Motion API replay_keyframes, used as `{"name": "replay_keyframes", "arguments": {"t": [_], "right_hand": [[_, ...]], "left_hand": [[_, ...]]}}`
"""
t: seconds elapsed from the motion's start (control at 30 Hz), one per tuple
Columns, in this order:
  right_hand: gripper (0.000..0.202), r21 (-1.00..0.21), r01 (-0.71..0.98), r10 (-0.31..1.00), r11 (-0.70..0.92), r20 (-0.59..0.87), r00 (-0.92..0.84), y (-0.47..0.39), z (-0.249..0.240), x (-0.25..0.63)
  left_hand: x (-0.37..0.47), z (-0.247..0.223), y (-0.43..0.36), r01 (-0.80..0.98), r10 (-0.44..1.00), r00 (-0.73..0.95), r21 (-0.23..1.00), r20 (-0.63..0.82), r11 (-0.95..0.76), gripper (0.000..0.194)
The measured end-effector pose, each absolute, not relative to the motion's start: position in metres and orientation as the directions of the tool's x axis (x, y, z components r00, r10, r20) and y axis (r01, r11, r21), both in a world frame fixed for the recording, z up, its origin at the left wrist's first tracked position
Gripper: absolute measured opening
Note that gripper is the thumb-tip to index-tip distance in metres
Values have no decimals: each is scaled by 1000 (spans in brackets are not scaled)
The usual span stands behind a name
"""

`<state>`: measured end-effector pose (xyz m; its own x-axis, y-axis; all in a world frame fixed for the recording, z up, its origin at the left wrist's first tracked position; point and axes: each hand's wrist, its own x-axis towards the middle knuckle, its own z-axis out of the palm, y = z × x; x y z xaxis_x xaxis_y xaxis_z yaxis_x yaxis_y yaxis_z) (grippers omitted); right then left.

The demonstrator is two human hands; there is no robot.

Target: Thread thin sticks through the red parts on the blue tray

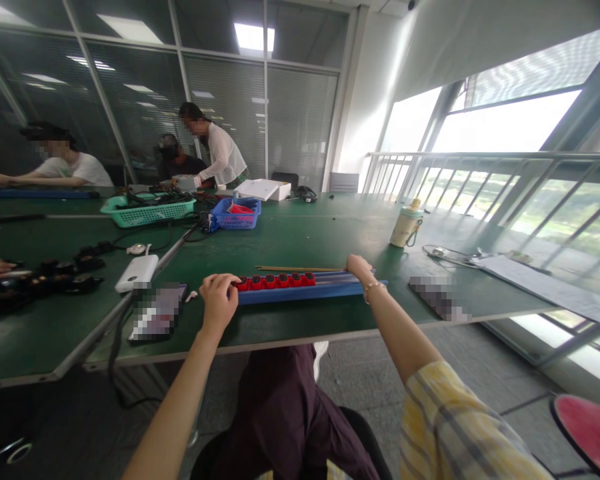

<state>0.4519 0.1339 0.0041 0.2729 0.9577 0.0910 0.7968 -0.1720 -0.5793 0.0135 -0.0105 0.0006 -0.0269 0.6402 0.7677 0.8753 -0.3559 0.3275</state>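
Note:
A long blue tray (285, 294) lies lengthwise near the table's front edge. Several red holders with dark centres (271, 283) sit in a row along its left part, and pale rails (331, 277) show in its right part. My left hand (220, 300) is closed around the tray's left end, its fingers curled beside the leftmost red holder. At the right end, my right hand (360, 268) is closed over the tray, its fingertips mostly hidden. Behind the tray runs a thin brownish rod (295, 269), reaching towards my right hand.
Left of my left hand are a phone (159, 312), an earbud (191, 296) and a white power bank (137, 273). A green basket (150, 214), a blue basket (236, 217) and a cup (405, 227) stand farther back. Another phone (437, 297) lies right. Several people sit or stand across the tables.

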Motion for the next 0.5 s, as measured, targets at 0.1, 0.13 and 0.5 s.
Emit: {"name": "replay_keyframes", "arguments": {"t": [0.1, 0.13, 0.5], "right_hand": [[28, -463, 831, 928, -310, 44, 371, 136, 4, 442], [26, -419, 845, 925, -332, 32, 379, 136, 4, 440], [36, -212, 884, 909, -416, -90, 406, 136, 13, 430]], "left_hand": [[13, 0, -10, 877, 643, -25, 326, 766, -354, 25], [13, 0, -10, 876, 644, -25, 327, 765, -354, 25], [13, -1, -10, 879, 637, -18, 316, 771, -357, 25]]}}
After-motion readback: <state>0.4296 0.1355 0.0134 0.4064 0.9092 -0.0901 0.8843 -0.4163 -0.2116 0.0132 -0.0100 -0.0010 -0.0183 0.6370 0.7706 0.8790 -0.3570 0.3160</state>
